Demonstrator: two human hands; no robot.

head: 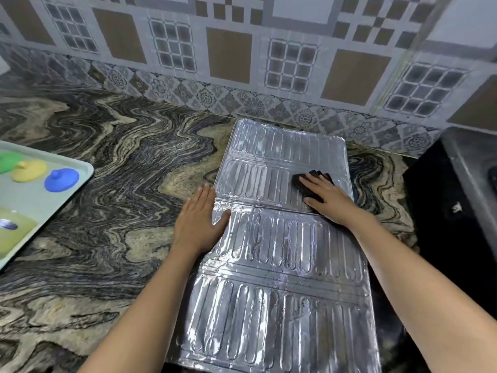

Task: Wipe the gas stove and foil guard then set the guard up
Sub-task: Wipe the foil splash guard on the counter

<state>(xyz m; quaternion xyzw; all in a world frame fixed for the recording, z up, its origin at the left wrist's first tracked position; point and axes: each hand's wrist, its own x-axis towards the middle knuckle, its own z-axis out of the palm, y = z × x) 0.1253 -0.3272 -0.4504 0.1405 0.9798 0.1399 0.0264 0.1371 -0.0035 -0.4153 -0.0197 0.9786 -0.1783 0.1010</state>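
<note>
The silver foil guard (279, 254) lies flat and unfolded on the marbled countertop, running from the tiled wall toward me. My right hand (329, 199) presses a dark cloth (304, 184) onto the far panel of the guard, near its right edge. My left hand (200, 224) lies flat with fingers spread on the guard's left edge at the fold, partly on the counter. The gas stove (462, 189) shows as a dark body with a steel top at the far right edge, mostly cut off.
A pale tray (78, 181) at the left holds green, yellow and blue lids (61, 179). The patterned tiled wall (242, 63) rises behind the guard. The marbled countertop (121, 170) stretches between the tray and the guard.
</note>
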